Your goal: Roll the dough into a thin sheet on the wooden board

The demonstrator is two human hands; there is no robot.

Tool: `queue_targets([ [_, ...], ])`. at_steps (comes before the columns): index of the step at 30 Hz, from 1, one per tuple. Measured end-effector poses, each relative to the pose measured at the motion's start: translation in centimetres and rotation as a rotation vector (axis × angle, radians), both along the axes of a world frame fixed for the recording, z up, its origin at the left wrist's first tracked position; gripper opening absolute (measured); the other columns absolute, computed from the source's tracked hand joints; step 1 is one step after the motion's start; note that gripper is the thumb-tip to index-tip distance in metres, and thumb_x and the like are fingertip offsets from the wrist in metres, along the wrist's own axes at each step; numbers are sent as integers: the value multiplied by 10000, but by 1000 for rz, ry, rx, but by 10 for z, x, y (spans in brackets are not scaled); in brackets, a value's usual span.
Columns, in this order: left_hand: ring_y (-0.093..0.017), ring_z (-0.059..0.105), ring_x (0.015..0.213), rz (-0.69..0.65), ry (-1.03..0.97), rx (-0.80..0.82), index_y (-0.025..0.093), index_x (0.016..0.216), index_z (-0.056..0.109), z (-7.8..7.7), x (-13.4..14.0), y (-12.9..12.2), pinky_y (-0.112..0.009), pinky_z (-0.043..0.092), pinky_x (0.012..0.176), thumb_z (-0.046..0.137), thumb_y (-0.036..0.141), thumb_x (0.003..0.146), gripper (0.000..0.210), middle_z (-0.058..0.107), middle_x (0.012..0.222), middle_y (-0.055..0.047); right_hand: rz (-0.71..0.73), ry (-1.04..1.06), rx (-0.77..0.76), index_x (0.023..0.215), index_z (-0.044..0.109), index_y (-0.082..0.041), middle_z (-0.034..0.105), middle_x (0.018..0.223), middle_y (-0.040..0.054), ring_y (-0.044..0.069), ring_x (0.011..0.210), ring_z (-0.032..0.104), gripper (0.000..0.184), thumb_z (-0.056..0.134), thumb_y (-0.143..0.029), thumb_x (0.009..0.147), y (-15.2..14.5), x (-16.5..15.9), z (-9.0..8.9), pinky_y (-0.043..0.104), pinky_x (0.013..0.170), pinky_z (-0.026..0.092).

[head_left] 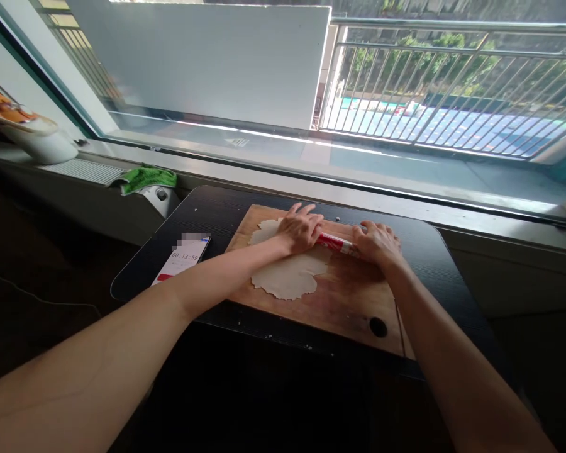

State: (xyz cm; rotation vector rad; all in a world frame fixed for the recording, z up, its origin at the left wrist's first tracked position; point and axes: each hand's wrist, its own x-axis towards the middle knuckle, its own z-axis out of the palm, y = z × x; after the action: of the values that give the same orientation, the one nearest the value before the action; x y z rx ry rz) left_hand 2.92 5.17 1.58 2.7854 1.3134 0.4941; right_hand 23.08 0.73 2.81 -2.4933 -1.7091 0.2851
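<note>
A thin, ragged-edged sheet of dough (283, 277) lies flat on a wooden cutting board (353, 302). Across its far right part runs a rolling pin (334, 243) with a red-and-white printed middle. My left hand (299, 228) rests over the pin's left part, above the dough, its fingers reaching forward over it. At the right end, my right hand (376, 242) grips the pin over bare board, fingers bent forward across it. Both palms hide the pin's ends.
The board lies on a black table (207, 217) with small white crumbs. A phone (183, 257) showing a timer lies left of the board. Beyond, a green cloth (149, 178) and a white bucket (44, 139) sit on the ledge below a large window.
</note>
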Motion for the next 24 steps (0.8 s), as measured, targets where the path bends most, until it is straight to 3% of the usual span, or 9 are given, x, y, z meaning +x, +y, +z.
queue_targets([
  [4, -287, 286, 1514, 63, 187, -337, 212, 1527, 415, 11, 0, -5, -585, 184, 1225, 265, 356, 1012, 556, 379, 1623, -57, 41, -33, 38, 1373, 598, -195, 522, 1465, 168, 346, 1394, 390, 574, 271, -456, 980, -21, -7, -3, 559, 1129, 303],
  [6, -293, 319, 1498, 28, 251, -449, 215, 1524, 419, 18, 3, 0, -613, 198, 1210, 234, 374, 1014, 565, 386, 1619, -63, 100, -41, 73, 1307, 638, -227, 561, 1414, 143, 332, 1362, 413, 538, 271, -451, 983, -30, -9, -7, 552, 1115, 321],
  [9, -296, 295, 1507, 108, 208, -412, 187, 1540, 390, 21, 14, 11, -639, 153, 1213, 201, 429, 1021, 603, 383, 1616, -104, 162, -87, 236, 1229, 678, -234, 579, 1385, 131, 324, 1331, 422, 479, 317, -425, 978, -28, -6, -11, 540, 1106, 324],
  [12, -287, 132, 1561, 223, 177, -397, 155, 1598, 262, 22, 30, 29, -613, 77, 1235, 210, 514, 1017, 685, 224, 1678, -124, 97, -117, 358, 1232, 678, -162, 570, 1381, 173, 336, 1313, 426, 460, 369, -369, 961, -4, 3, -8, 528, 1097, 323],
  [16, -281, 82, 1569, 223, 204, -416, 154, 1611, 225, 21, 33, 32, -598, 58, 1242, 212, 520, 1017, 698, 170, 1693, -114, -1, -56, 252, 1284, 640, -125, 559, 1385, 197, 352, 1312, 432, 492, 374, -383, 962, 5, 8, -7, 526, 1059, 357],
  [18, -287, 139, 1560, 159, 214, -410, 180, 1606, 247, 18, 22, 19, -607, 82, 1236, 206, 534, 1015, 691, 216, 1683, -107, 85, -47, 226, 1288, 635, -170, 579, 1370, 168, 338, 1313, 443, 490, 339, -415, 984, -12, 4, -14, 522, 1053, 371],
  [21, -286, 204, 1543, 67, 210, -364, 201, 1598, 278, 15, 9, 5, -603, 102, 1233, 209, 525, 1016, 669, 283, 1662, -104, 295, -129, 350, 1247, 654, -211, 596, 1363, 142, 320, 1354, 415, 469, 324, -439, 1005, -37, 0, -24, 522, 1104, 324],
  [24, -281, 133, 1561, 90, 197, -338, 179, 1615, 218, 16, 18, 21, -600, 72, 1238, 218, 514, 1021, 682, 216, 1683, -106, 288, -163, 466, 1232, 663, -182, 582, 1370, 170, 334, 1355, 410, 470, 340, -435, 1004, -24, 5, -23, 539, 1114, 305],
])
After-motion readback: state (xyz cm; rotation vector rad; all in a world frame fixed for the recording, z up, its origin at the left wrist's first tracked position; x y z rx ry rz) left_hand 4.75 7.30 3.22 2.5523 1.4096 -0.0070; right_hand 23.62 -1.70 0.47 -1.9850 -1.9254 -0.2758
